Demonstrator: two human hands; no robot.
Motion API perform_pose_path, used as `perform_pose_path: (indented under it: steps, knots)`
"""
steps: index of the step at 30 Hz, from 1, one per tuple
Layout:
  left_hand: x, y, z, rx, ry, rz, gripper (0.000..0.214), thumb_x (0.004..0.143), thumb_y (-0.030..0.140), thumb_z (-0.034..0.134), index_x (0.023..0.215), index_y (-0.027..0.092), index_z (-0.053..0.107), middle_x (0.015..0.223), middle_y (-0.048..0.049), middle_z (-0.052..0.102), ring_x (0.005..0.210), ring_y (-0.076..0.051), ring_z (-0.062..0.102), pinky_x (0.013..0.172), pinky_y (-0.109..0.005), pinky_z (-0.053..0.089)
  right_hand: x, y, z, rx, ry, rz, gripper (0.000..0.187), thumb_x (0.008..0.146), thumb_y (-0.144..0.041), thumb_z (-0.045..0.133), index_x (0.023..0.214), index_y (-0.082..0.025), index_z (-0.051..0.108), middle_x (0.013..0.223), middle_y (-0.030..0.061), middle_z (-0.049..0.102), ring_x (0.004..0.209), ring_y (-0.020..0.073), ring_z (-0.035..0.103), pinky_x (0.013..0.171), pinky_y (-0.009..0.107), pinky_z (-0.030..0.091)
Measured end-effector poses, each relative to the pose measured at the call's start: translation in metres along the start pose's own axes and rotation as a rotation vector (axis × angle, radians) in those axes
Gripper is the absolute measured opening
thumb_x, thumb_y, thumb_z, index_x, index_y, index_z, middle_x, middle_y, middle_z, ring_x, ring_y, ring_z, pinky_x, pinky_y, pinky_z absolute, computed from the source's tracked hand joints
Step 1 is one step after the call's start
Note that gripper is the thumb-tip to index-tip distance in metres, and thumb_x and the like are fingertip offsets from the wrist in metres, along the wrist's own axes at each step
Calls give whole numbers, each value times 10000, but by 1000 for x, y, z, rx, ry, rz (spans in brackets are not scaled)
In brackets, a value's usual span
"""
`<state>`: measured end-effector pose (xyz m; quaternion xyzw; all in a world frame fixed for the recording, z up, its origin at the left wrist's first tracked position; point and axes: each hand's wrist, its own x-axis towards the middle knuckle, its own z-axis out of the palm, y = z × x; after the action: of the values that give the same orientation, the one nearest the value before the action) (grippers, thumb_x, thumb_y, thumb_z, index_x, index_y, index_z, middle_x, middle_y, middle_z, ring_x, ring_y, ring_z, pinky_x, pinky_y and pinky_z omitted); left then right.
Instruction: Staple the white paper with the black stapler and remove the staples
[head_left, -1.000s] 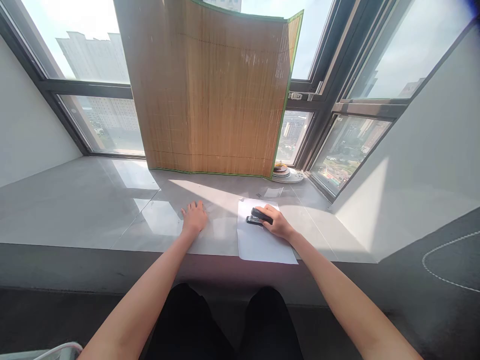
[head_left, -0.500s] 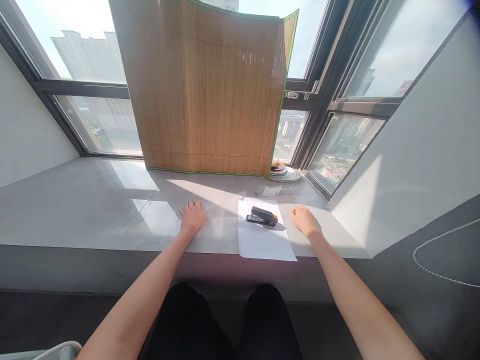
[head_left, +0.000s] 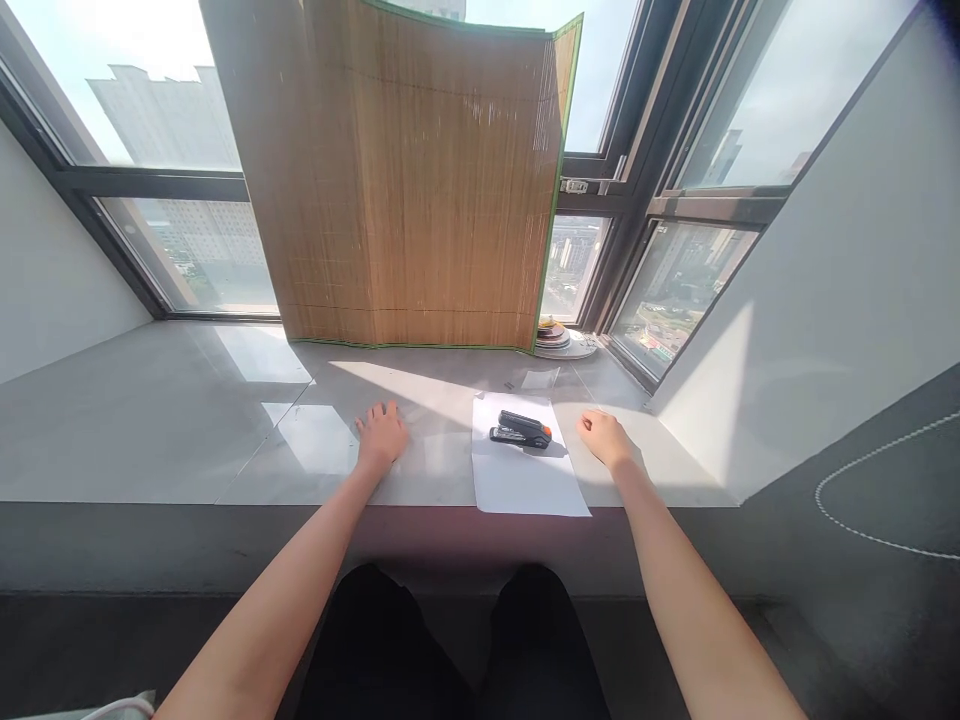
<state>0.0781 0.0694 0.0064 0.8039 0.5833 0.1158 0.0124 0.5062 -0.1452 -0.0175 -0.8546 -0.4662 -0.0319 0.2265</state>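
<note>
The black stapler (head_left: 520, 430) is lying crosswise at the far end of the white sheet (head_left: 525, 485), orange tip pointing right. The left hand (head_left: 381, 438) is resting flat and the right hand (head_left: 604, 438) is loosely curled, both empty.

High-rise apt, wide window sill (head_left: 187, 420), bamboo mat (head_left: 420, 190), city bldgs outside

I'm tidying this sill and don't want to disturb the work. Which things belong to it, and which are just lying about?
In use: stapler, lying on the white sheet, between left hand and right hand.
Lying about: bamboo mat, round stack in the corner, small paper scrap.
</note>
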Motion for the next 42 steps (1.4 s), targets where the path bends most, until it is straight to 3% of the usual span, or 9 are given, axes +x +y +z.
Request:
perform_pose_path:
  steps: [10,14,18,23,30,34,37,39,42]
  knots:
    - [3,-1,5,7,13,-2,419,1016,190,333,1348,183,588,1420,-208,600,1328,-353,527,1145,-574,351,2,-7,1,-15,44,-19,260,930,-240,470,671,-239,493,762,55,591,722,208,528,666,331,372]
    - [3,-1,5,23,18,-7,401,1018,196,345,1337,180,588,1401,-208,606,1324,-354,529,1140,-569,357,20,-32,7,120,196,-198,281,1006,-316,438,998,-234,706,1039,100,667,1019,264,627,893,381,495]
    - [2,-1,4,36,27,0,383,1013,194,364,1320,170,591,1380,-206,611,1301,-353,537,1123,-551,372,48,-72,24,179,37,-413,387,1018,-363,493,1338,-241,673,1441,130,575,1355,290,552,1110,435,465]
    - [3,-4,7,38,32,-4,386,1015,199,364,1321,180,598,1378,-202,613,1294,-345,544,1119,-533,376,72,-113,57,63,-295,-388,594,1034,-486,491,1582,-258,487,1685,146,418,1559,332,395,1240,504,343]
    - [1,-2,4,-6,-15,-7,453,1021,193,341,1394,191,598,1513,-188,565,1387,-327,517,1192,-538,335,78,-163,84,-4,-319,-387,550,1059,-365,394,1578,-194,458,1700,180,407,1624,311,293,1310,557,184]
    - [5,-46,-15,8,-82,31,537,1019,217,352,1518,200,549,1660,-168,454,1537,-309,399,1262,-522,279,73,-209,95,20,-356,-453,542,1080,-362,394,1597,-204,432,1728,184,348,1634,313,264,1308,610,136]
    - [7,-103,-27,93,11,-255,610,1038,377,368,1601,167,472,1748,-207,290,1636,-421,168,1268,-675,171,69,-256,110,63,-396,-514,569,1096,-389,432,1631,-203,386,1740,196,314,1628,328,269,1290,659,149]
    - [6,-133,-29,73,-17,-421,670,1040,508,353,1619,190,459,1747,-211,291,1625,-470,176,1235,-732,186,66,-290,122,84,-418,-542,579,1095,-391,485,1629,-191,383,1733,204,325,1618,330,276,1267,681,189]
    - [3,-151,-24,85,-16,-386,689,1051,494,300,1633,152,435,1735,-227,312,1604,-484,229,1235,-733,197,63,-339,141,122,-391,-598,544,1106,-367,508,1597,-152,413,1712,213,361,1596,321,294,1243,680,230]
